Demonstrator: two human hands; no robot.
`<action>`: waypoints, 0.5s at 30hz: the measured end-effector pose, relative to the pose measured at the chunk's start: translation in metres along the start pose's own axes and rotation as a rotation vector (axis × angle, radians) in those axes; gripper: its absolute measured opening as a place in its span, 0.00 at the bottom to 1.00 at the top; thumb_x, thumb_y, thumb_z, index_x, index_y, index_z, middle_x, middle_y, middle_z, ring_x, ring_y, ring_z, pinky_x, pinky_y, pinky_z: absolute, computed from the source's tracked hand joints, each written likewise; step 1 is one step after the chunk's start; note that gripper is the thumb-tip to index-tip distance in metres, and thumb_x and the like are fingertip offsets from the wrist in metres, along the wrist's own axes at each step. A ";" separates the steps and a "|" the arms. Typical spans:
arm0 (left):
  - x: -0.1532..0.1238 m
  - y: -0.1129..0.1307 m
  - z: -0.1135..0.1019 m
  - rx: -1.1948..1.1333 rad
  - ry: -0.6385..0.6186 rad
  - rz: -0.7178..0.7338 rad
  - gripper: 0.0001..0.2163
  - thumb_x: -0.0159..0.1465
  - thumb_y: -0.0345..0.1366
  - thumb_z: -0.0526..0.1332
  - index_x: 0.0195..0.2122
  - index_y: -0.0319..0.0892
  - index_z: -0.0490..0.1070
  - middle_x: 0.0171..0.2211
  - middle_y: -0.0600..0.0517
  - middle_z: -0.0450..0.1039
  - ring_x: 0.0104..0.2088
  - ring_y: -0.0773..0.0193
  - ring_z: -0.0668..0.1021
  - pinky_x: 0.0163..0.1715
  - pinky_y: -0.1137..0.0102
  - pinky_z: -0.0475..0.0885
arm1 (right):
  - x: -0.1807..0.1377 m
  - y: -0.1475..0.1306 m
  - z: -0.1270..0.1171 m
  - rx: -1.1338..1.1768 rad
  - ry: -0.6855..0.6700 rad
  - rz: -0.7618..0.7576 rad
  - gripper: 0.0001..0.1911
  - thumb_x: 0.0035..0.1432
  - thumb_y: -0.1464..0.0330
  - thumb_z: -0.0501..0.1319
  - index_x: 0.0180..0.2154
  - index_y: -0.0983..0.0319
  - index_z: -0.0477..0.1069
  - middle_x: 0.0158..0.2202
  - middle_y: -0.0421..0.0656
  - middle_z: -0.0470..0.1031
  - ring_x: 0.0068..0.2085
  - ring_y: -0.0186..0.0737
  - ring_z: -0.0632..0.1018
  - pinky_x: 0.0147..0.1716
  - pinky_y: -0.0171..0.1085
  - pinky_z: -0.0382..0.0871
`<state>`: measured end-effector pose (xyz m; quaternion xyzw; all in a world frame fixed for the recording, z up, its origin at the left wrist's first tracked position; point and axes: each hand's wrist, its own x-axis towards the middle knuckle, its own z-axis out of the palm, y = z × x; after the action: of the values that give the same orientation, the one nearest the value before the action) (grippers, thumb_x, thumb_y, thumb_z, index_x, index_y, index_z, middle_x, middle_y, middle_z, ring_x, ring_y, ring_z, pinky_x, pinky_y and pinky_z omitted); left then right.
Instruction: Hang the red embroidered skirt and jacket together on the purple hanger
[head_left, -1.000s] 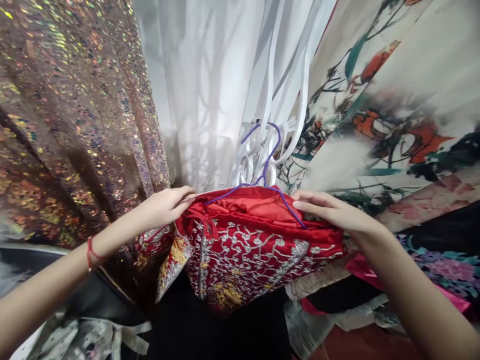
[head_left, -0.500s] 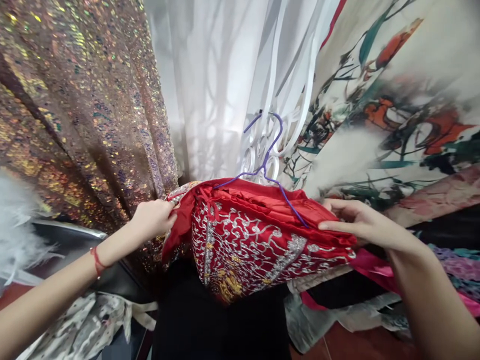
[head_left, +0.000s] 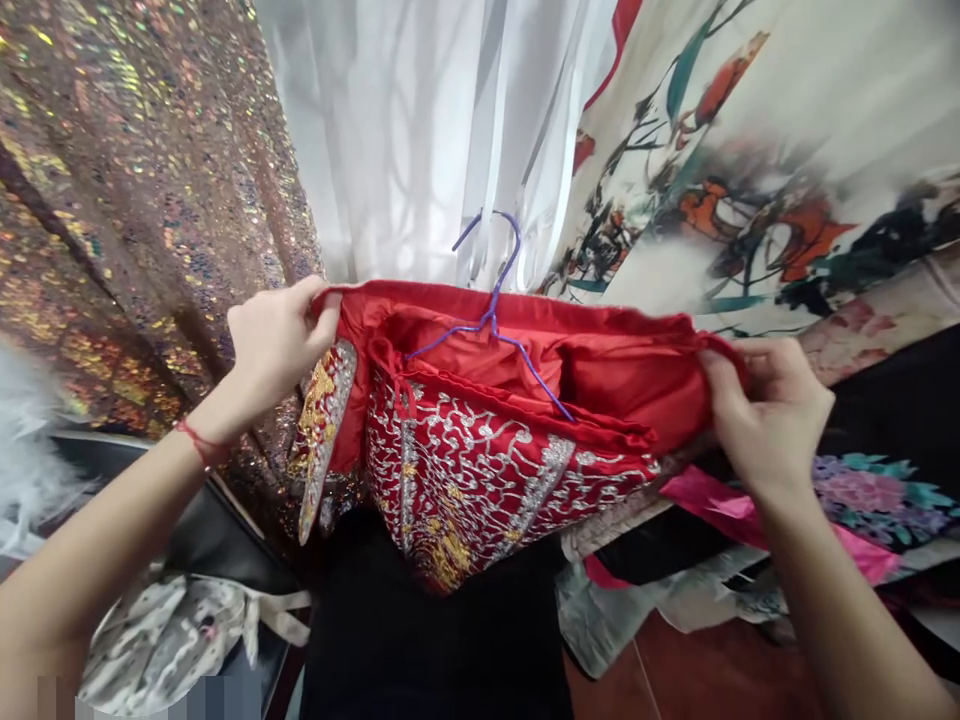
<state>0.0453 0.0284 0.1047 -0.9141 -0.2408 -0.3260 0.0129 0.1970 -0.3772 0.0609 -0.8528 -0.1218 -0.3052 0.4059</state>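
A red embroidered garment (head_left: 480, 460), worked in silver and gold, is on a purple wire hanger (head_left: 493, 310). Its red fabric edge stretches wide behind the hanger, showing a satiny inside. My left hand (head_left: 277, 330) pinches the left end of that edge, where an embroidered flap hangs down. At the other end, my right hand (head_left: 769, 405) grips the edge with the thumb on the near side and the fingers curled behind. A small red tie dangles near the left of the front panel. The hanger's hook is up against white bars.
A sequined cloth (head_left: 187, 200) hangs at the left. White curtain fabric (head_left: 390, 120) is behind, and a floral-printed cloth (head_left: 757, 200) at the right. A dotted pale cloth (head_left: 180, 635) lies on a black seat at lower left. Pink ribbon (head_left: 712, 500) shows at lower right.
Both hands have risen and drawn the garment's back edge up and apart, so the opening is wider and its red inside shows more. The embroidered left flap now hangs below my left hand.
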 end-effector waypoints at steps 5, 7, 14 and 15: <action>0.029 -0.012 0.006 0.081 0.133 0.155 0.25 0.74 0.47 0.36 0.52 0.43 0.70 0.44 0.50 0.74 0.43 0.61 0.72 0.37 0.67 0.56 | 0.019 -0.003 0.006 -0.181 0.235 -0.284 0.14 0.64 0.55 0.56 0.39 0.58 0.71 0.38 0.56 0.79 0.35 0.45 0.79 0.38 0.42 0.69; 0.033 -0.021 0.004 0.185 0.155 0.213 0.26 0.75 0.42 0.33 0.54 0.41 0.69 0.44 0.49 0.73 0.44 0.61 0.72 0.39 0.67 0.58 | 0.018 0.005 0.002 -0.249 0.247 -0.339 0.17 0.65 0.53 0.56 0.38 0.59 0.73 0.34 0.55 0.79 0.31 0.40 0.78 0.35 0.40 0.68; -0.031 -0.016 -0.017 0.103 -0.067 0.516 0.22 0.75 0.48 0.43 0.40 0.41 0.72 0.27 0.51 0.74 0.27 0.65 0.73 0.30 0.69 0.62 | -0.026 0.037 -0.031 -0.382 0.444 -0.518 0.23 0.62 0.48 0.62 0.32 0.61 0.76 0.18 0.41 0.71 0.16 0.30 0.67 0.18 0.32 0.56; -0.046 -0.009 -0.016 0.061 -0.142 0.555 0.22 0.75 0.49 0.44 0.39 0.42 0.71 0.25 0.53 0.73 0.24 0.66 0.72 0.27 0.70 0.61 | -0.037 0.034 -0.034 -0.410 0.445 -0.542 0.22 0.62 0.49 0.62 0.32 0.61 0.76 0.17 0.40 0.71 0.16 0.30 0.67 0.17 0.31 0.55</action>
<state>0.0016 0.0137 0.0883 -0.9647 0.0085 -0.2379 0.1123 0.1692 -0.4234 0.0335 -0.7662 -0.1881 -0.5962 0.1489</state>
